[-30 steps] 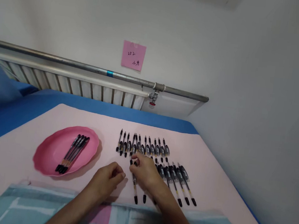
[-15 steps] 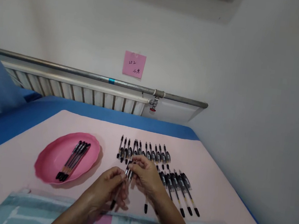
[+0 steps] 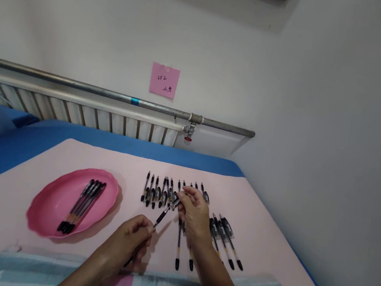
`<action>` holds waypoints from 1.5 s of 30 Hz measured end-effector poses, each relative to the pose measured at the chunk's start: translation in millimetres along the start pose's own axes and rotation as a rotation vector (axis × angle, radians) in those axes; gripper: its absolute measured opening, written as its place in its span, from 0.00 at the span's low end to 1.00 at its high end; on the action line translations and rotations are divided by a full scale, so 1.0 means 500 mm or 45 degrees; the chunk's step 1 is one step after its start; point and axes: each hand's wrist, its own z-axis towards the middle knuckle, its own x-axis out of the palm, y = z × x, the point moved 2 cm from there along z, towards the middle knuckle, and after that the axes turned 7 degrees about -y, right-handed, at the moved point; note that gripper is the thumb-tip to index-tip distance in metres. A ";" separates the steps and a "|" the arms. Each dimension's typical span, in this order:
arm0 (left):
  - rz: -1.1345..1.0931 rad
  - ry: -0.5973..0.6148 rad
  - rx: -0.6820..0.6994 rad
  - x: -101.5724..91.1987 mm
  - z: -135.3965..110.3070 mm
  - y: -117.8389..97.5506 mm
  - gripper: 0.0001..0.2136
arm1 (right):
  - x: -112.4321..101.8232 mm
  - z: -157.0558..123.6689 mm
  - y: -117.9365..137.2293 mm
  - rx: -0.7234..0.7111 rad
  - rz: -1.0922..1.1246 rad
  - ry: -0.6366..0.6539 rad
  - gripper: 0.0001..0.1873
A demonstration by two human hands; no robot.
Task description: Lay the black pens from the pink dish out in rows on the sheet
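Note:
My left hand point(image 3: 133, 240) is closed round the lower part of a black pen point(image 3: 161, 217) that slants up to the right above the pink cloth point(image 3: 133, 166). At the pen's upper end, my right hand point(image 3: 195, 216) pinches the cap point(image 3: 176, 203). Behind both hands lies a row of pen caps point(image 3: 157, 193). A row of uncapped pens point(image 3: 224, 238) lies to the right, partly hidden by my right forearm. At the left, a pink tray point(image 3: 46, 204) holds several capped pens point(image 3: 82, 199).
The pink cloth covers a blue bed point(image 3: 74, 132) set against a white wall with a radiator point(image 3: 77, 111), a metal pipe point(image 3: 113, 93) and a pink note point(image 3: 164, 80). A teal striped towel point(image 3: 24, 271) lies along the near edge.
My right hand lifted a pen from the row and passed it to my left hand, which now grips its barrel. My right hand moved up to a cap at the pen's tip.

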 end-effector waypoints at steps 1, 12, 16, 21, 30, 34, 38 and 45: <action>0.011 0.003 -0.003 0.000 0.000 0.000 0.16 | 0.000 0.000 0.001 -0.001 0.001 -0.002 0.17; -0.002 0.010 0.032 -0.003 0.006 0.002 0.15 | 0.016 -0.030 -0.005 0.171 0.019 0.179 0.18; -0.051 -0.062 0.055 -0.009 0.008 -0.004 0.17 | 0.033 -0.047 -0.022 0.295 0.098 0.287 0.15; -0.122 -0.134 0.059 -0.015 0.013 -0.007 0.18 | 0.045 -0.063 -0.039 0.364 0.100 0.364 0.14; -0.135 -0.169 0.073 -0.014 0.019 -0.011 0.21 | 0.053 -0.067 -0.042 0.384 0.138 0.365 0.15; -0.090 -0.177 0.077 -0.015 0.019 -0.017 0.20 | 0.057 -0.071 -0.044 0.388 0.120 0.363 0.14; 0.025 -0.198 0.112 -0.011 0.021 -0.021 0.19 | 0.063 -0.076 -0.039 0.349 0.091 0.358 0.13; 0.402 -0.580 0.426 -0.105 0.003 -0.083 0.13 | 0.057 -0.069 -0.019 0.286 0.073 0.317 0.15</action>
